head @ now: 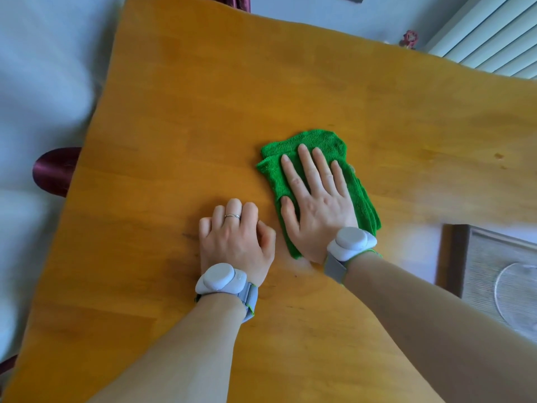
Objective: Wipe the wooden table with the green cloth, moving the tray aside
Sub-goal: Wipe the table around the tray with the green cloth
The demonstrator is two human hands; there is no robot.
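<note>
A folded green cloth (319, 141) lies on the wooden table (189, 126), right of centre. My right hand (316, 199) presses flat on it, fingers straight and spread, thumb on the cloth's left edge. My left hand (235, 237) rests on the bare wood just left of the cloth, fingers curled under, holding nothing. The tray (453, 257), dark wood frame with a woven base, sits at the right edge of the view beside my right forearm. A clear round glass disc (517, 295) lies in it.
Dark red chair seats show past the table's left edge (53, 170) and far edge (232, 1). A white radiator (494, 33) stands at the back right, with a small dark red ornament (409, 39) beside it. A white floor surrounds the table.
</note>
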